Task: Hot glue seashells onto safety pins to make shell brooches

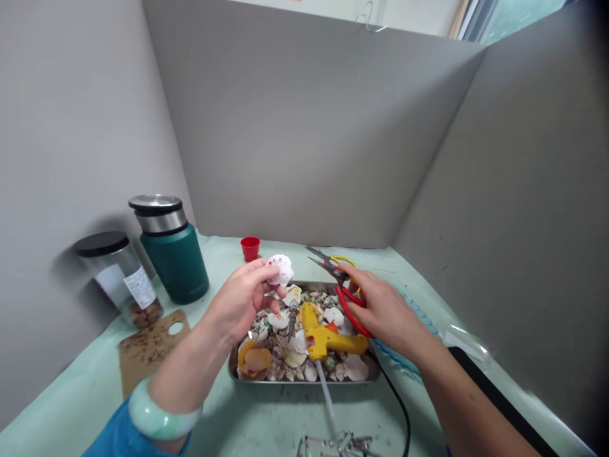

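Observation:
Between the thumb and fingers of my left hand (pixel 242 295) is a white seashell (pixel 280 270) with small pink spots, raised above the tray's far left part. My right hand (pixel 385 311) has its fingers on the red-handled scissors (pixel 349 304), whose dark blades point away to the left. Just behind them lie yellow-handled scissors (pixel 343 259). Below both hands is a metal tray (pixel 304 383) full of shells and small snail shells. A yellow glue gun (pixel 328 339) rests on top of the shells, its clear glue stick (pixel 325 390) jutting toward me.
On the left stand a green flask (pixel 175 263) and a tilted clear jar (pixel 126 279), with a stained brown board (pixel 147 349) nearby. A red cup (pixel 250 249) sits behind the tray. Small metal pieces (pixel 337 444) lie in front. A black cord (pixel 399 400) runs right. Grey panels surround the table.

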Available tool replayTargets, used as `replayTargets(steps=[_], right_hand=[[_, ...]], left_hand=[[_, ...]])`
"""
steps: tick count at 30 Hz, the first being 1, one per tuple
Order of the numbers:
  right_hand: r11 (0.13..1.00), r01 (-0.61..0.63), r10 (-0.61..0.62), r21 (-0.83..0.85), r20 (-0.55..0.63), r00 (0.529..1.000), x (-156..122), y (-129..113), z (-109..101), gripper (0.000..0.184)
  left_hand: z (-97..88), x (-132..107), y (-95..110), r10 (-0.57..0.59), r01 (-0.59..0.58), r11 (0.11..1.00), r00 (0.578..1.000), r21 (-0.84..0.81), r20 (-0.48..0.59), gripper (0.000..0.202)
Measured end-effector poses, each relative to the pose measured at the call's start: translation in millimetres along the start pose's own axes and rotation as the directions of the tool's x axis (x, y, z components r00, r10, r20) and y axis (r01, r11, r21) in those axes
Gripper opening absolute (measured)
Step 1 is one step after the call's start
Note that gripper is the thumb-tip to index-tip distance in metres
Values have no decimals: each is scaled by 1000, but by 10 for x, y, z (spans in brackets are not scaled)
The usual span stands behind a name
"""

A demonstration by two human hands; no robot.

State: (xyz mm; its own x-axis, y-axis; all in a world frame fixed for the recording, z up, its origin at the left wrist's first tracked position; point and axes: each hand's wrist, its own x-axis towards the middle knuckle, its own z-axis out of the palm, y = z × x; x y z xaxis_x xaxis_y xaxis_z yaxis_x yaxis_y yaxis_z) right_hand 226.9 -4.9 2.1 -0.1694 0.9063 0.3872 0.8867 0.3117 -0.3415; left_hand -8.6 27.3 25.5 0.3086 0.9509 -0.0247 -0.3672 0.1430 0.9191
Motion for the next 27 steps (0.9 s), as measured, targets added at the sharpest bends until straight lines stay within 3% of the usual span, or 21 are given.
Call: replayTargets(steps=[11,20,27], right_hand=[[994,-7,18,-112,107,994,6,32,-34,52],[983,-26,45,-179,102,994,7,27,-71,49],[975,-61,82,-215,90,993,18,93,-93,48]], left_hand=[[-15,50,-93,26,-14,980,998,198,-58,24],[-13,52,-103,67,-70,963,998,262,18,16],[-19,52,-100,102,-79,857,995,509,-18,14]])
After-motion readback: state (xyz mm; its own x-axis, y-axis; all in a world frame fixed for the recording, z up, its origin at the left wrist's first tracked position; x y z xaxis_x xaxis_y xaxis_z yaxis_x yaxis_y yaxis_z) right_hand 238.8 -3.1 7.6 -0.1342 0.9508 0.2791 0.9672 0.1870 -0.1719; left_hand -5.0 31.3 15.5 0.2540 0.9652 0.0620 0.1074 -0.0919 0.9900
